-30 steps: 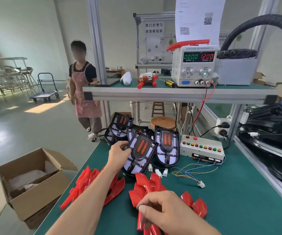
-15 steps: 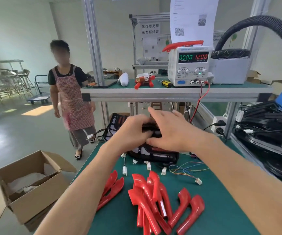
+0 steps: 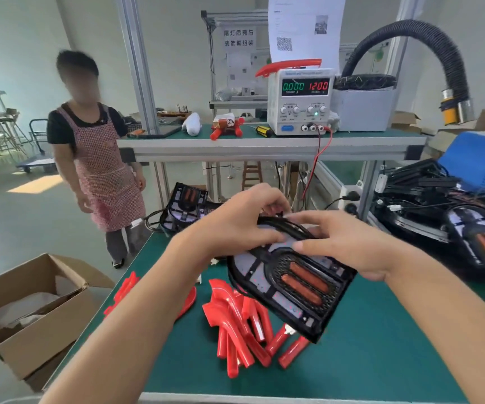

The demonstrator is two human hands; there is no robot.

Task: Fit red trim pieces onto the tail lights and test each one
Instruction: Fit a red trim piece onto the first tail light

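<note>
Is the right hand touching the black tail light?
Touching. The head view shows the right hand on the upper end of the tail light, fingers lying across its black edge, opposite the left hand.

tail light (image 3: 291,282) held tilted above green bench (image 3: 381,345), left hand (image 3: 235,223) and right hand (image 3: 343,243) gripping its upper edge, heap of red trim pieces (image 3: 241,325) beneath, power supply (image 3: 301,100) on shelf, cardboard box (image 3: 31,310) at left

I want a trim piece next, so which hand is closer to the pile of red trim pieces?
Left. The left hand grips the tail light above the red trim pieces; the right hand holds it further right.
</note>
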